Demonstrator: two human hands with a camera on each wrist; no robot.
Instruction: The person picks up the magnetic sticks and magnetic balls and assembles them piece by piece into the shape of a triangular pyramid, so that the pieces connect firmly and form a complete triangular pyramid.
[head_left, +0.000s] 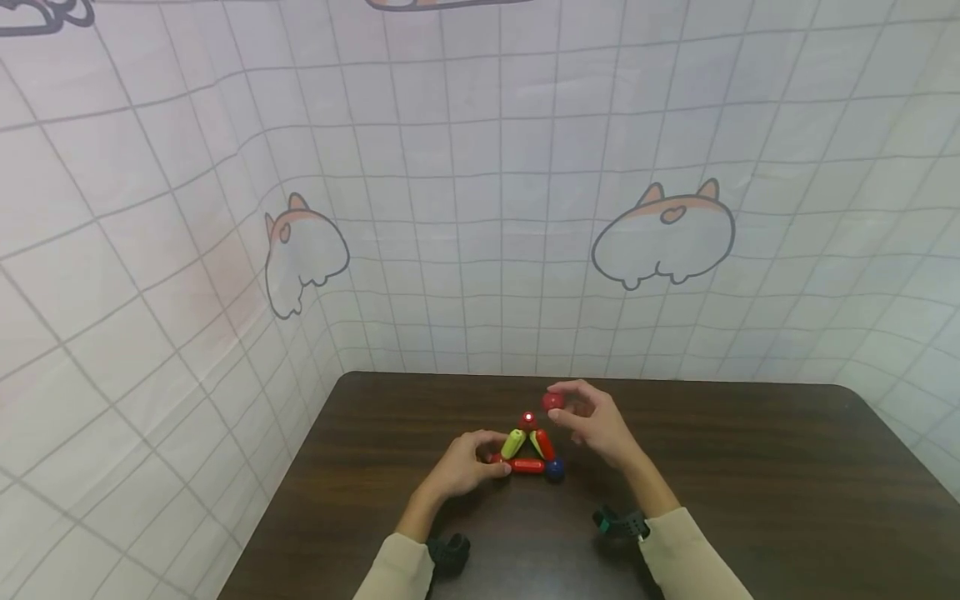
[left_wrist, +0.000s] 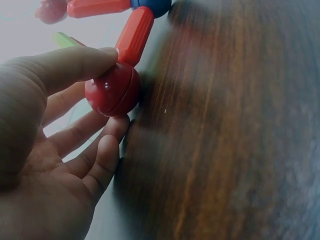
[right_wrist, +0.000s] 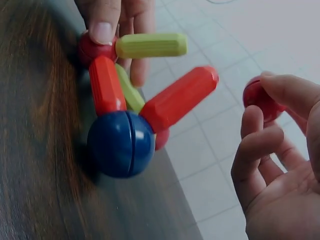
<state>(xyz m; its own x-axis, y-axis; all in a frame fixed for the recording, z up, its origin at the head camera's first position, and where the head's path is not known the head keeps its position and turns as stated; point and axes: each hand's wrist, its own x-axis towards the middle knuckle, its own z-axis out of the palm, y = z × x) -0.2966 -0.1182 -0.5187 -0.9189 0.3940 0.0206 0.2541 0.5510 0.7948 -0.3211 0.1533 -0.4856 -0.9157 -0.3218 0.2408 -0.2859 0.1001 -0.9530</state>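
Note:
A construction of plastic rods and balls stands on the dark table. My left hand [head_left: 461, 468] grips the red ball [left_wrist: 112, 90] at its left corner between thumb and fingers. From that ball a red rod [head_left: 528, 466] runs to a blue ball [head_left: 555, 472] at the right corner. One yellow-green rod [right_wrist: 152, 45] and another red rod [right_wrist: 181, 97] slant upward with free ends. A far red ball [head_left: 528, 422] and a second yellow-green rod [right_wrist: 131, 90] sit behind. My right hand [head_left: 602, 423] pinches a loose red ball [head_left: 552, 402], held apart from the rods.
The wood-grain table [head_left: 750, 467] extends to both sides. A white grid-patterned curtain [head_left: 487, 208] with animal drawings hangs behind and at the left. Dark straps with devices are on both wrists.

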